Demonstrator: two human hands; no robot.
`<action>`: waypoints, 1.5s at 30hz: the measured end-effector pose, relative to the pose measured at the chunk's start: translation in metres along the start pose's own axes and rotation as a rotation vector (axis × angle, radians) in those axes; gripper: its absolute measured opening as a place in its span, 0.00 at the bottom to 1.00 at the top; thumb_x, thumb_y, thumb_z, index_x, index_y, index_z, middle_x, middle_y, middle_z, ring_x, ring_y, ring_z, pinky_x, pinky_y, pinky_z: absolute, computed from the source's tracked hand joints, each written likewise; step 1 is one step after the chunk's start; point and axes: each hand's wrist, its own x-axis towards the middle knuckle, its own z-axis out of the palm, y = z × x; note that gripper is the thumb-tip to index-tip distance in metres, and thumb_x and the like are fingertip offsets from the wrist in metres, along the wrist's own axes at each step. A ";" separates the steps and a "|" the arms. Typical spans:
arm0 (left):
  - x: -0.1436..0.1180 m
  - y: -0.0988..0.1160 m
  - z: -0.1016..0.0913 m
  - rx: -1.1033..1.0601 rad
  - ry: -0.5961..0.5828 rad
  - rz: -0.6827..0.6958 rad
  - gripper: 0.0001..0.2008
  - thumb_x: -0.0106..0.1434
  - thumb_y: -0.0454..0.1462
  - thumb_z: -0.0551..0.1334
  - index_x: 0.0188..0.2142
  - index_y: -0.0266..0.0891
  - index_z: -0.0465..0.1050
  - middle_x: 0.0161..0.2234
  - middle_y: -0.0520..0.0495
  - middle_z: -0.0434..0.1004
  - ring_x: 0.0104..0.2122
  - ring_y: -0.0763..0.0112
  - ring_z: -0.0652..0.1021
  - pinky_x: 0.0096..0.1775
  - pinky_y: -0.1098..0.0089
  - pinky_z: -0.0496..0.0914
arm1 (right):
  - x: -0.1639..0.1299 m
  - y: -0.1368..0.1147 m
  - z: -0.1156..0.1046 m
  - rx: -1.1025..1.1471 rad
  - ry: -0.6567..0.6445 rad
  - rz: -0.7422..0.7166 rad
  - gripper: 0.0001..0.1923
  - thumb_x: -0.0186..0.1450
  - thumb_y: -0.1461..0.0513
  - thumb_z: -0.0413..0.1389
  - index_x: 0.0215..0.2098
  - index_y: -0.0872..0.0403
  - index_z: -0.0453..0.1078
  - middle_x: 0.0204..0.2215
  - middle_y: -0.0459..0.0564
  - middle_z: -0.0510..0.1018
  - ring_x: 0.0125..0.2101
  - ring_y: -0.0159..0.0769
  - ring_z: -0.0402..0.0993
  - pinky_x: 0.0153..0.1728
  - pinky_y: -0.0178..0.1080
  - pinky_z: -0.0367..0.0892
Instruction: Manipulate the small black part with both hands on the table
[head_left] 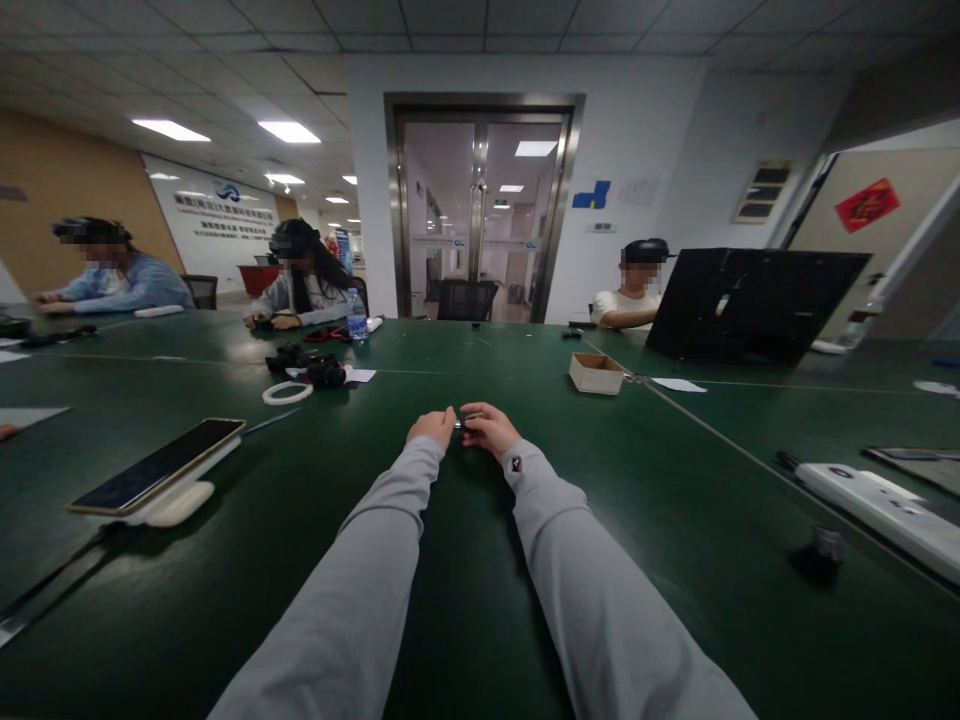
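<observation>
Both my hands are close together just above the green table (pixel 480 480), arms stretched forward in grey sleeves. Between my fingertips is a small object (pixel 458 425) with a shiny, light part; it is too small to name. My left hand (pixel 432 427) is closed in a pinch at its left end. On the other side, my right hand (pixel 491 430) curls its thumb and fingers around a darker part of it. The fingers hide most of the thing.
A phone (pixel 161 465) rests on a white stand at left. Ahead are a white ring (pixel 287 393), black gear (pixel 319 365), a bottle (pixel 357 315) and a small open box (pixel 596 374). To the right lie a power strip (pixel 885 510) and a monitor (pixel 750 305). Several people sit around.
</observation>
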 end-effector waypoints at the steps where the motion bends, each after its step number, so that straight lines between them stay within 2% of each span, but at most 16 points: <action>1: 0.000 0.000 0.000 0.000 0.002 -0.002 0.27 0.62 0.46 0.39 0.36 0.40 0.75 0.38 0.42 0.76 0.39 0.62 0.75 0.37 0.69 0.65 | 0.000 0.000 0.000 0.010 0.000 -0.002 0.09 0.55 0.72 0.54 0.34 0.56 0.64 0.21 0.42 0.68 0.17 0.26 0.68 0.19 0.32 0.70; 7: 0.000 -0.001 0.001 0.007 0.024 0.028 0.28 0.62 0.46 0.38 0.35 0.40 0.75 0.37 0.41 0.76 0.38 0.60 0.75 0.37 0.67 0.65 | 0.002 0.001 0.001 -0.061 0.007 0.041 0.04 0.62 0.63 0.51 0.34 0.56 0.62 0.16 0.44 0.68 0.14 0.28 0.67 0.13 0.30 0.65; 10: 0.000 0.000 0.002 0.026 0.017 0.029 0.28 0.62 0.46 0.38 0.35 0.41 0.75 0.37 0.41 0.76 0.38 0.60 0.75 0.37 0.67 0.65 | 0.003 0.002 0.001 -0.074 -0.006 0.030 0.02 0.61 0.66 0.50 0.34 0.57 0.63 0.15 0.43 0.68 0.13 0.27 0.66 0.13 0.29 0.64; 17: -0.001 0.001 0.002 0.037 0.010 0.021 0.27 0.62 0.47 0.38 0.37 0.40 0.75 0.39 0.39 0.76 0.39 0.58 0.74 0.38 0.65 0.65 | -0.001 0.002 0.000 0.025 0.011 -0.018 0.10 0.55 0.74 0.52 0.33 0.57 0.65 0.18 0.43 0.69 0.18 0.26 0.69 0.20 0.30 0.69; 19: -0.001 0.002 0.003 0.039 0.012 0.025 0.28 0.62 0.46 0.38 0.37 0.40 0.75 0.39 0.39 0.75 0.40 0.57 0.74 0.38 0.64 0.65 | -0.001 0.003 0.000 0.041 0.015 -0.009 0.08 0.56 0.73 0.53 0.32 0.57 0.64 0.19 0.43 0.70 0.18 0.26 0.69 0.21 0.30 0.69; 22: -0.002 0.002 0.003 0.042 0.021 0.032 0.28 0.62 0.46 0.38 0.37 0.40 0.75 0.39 0.39 0.75 0.40 0.57 0.74 0.38 0.65 0.65 | 0.001 0.004 0.001 0.012 0.023 0.009 0.03 0.59 0.68 0.53 0.32 0.57 0.63 0.19 0.44 0.71 0.16 0.27 0.68 0.16 0.30 0.67; 24: -0.002 0.002 0.003 0.050 0.020 0.034 0.28 0.62 0.46 0.37 0.38 0.40 0.75 0.39 0.39 0.75 0.39 0.58 0.74 0.38 0.66 0.65 | 0.003 0.005 0.001 -0.026 0.018 0.014 0.03 0.59 0.66 0.53 0.32 0.57 0.63 0.17 0.43 0.70 0.14 0.27 0.66 0.13 0.29 0.65; 34: -0.002 0.002 0.004 0.066 0.026 0.035 0.28 0.62 0.47 0.38 0.37 0.40 0.75 0.38 0.38 0.76 0.39 0.57 0.75 0.38 0.64 0.65 | -0.002 0.003 -0.001 0.060 -0.002 -0.014 0.12 0.52 0.74 0.55 0.33 0.58 0.65 0.20 0.43 0.71 0.19 0.27 0.70 0.22 0.30 0.70; 39: -0.004 0.001 0.002 0.036 0.042 0.027 0.28 0.61 0.47 0.38 0.36 0.40 0.75 0.38 0.38 0.76 0.38 0.57 0.75 0.37 0.64 0.65 | -0.003 -0.001 0.002 0.020 0.002 0.036 0.03 0.60 0.68 0.51 0.34 0.58 0.63 0.17 0.45 0.71 0.14 0.28 0.67 0.14 0.30 0.65; 45: -0.004 0.000 0.002 0.025 0.036 0.034 0.28 0.61 0.47 0.38 0.35 0.40 0.75 0.37 0.38 0.76 0.38 0.56 0.75 0.36 0.64 0.65 | -0.002 0.001 -0.001 0.013 -0.010 0.014 0.07 0.58 0.73 0.50 0.34 0.58 0.64 0.17 0.45 0.71 0.15 0.27 0.68 0.16 0.28 0.65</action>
